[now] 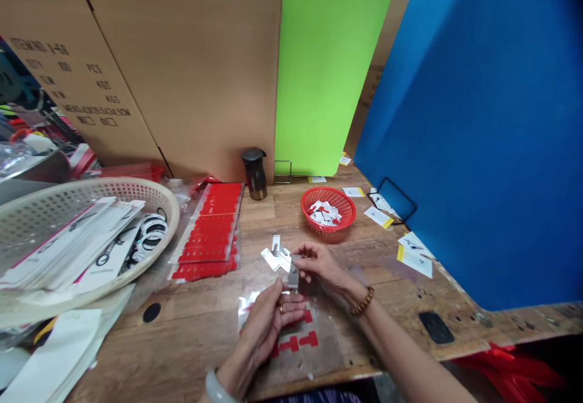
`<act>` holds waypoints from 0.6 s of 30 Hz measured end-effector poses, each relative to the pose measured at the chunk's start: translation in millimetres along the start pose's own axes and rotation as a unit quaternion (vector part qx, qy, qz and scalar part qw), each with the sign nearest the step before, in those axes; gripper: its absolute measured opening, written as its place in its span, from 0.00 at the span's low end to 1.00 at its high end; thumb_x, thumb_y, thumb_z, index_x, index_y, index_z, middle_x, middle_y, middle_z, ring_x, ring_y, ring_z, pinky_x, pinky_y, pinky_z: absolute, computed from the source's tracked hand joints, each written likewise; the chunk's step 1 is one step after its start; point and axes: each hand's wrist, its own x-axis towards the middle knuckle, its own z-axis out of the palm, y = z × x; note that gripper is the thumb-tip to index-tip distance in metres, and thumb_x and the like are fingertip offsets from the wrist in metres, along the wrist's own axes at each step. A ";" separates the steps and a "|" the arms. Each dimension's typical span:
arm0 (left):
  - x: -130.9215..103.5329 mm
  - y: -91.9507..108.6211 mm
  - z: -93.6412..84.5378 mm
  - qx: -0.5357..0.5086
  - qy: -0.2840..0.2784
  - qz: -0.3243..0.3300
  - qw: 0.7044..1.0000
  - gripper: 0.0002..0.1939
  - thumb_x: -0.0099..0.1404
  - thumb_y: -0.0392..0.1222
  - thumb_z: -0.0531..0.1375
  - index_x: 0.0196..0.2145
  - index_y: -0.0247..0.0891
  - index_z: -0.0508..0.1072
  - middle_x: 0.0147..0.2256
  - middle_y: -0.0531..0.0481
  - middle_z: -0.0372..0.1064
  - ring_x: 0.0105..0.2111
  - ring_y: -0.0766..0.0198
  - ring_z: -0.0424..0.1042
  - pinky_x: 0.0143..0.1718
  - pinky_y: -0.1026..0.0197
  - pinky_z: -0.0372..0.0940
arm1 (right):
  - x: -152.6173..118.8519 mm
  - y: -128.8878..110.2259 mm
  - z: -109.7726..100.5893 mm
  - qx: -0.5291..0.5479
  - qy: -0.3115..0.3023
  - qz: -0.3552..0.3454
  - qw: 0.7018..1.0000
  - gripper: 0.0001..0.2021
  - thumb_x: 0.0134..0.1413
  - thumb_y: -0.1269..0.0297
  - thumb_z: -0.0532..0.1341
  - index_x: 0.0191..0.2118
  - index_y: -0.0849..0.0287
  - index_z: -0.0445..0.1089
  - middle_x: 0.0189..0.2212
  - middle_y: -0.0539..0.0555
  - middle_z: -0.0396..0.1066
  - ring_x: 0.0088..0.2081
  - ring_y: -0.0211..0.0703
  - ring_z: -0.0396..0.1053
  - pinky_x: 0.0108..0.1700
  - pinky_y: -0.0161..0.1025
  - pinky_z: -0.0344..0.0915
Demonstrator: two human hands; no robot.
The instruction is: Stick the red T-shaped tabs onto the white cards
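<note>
My right hand (321, 267) pinches the upper end of a small flat metal plate (294, 278) between thumb and fingers. The lower end of that plate sits at the thumb and curled fingers of my left hand (273, 317), which is closed about it. Under my hands lies a clear plastic sheet (325, 336) carrying red T-shaped stickers (288, 344), some of them covered by my left hand. Just beyond my fingertips, several loose metal plates (272, 260) lie in a small heap on the wooden table.
A red basket (306, 216) holds white and red pieces. Left of it are stacked red sticker sheets (207, 227) and a dark jug (255, 175). A white basket (170, 209) holds carded scissors. Printed cards (415, 260) lie beside a blue panel (492, 148); a green panel (323, 69) stands behind.
</note>
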 end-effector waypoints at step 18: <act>3.3 6.0 -24.9 0.078 0.117 0.064 0.988 0.07 0.58 0.29 0.62 0.30 0.33 0.65 0.26 0.42 0.76 0.27 0.61 0.78 0.28 0.67 0.72 | -61.4 44.0 18.7 -0.195 0.143 -0.055 0.969 0.05 0.53 0.71 0.56 0.33 0.59 0.68 0.33 0.53 0.67 0.36 0.43 0.65 0.40 0.40 0.61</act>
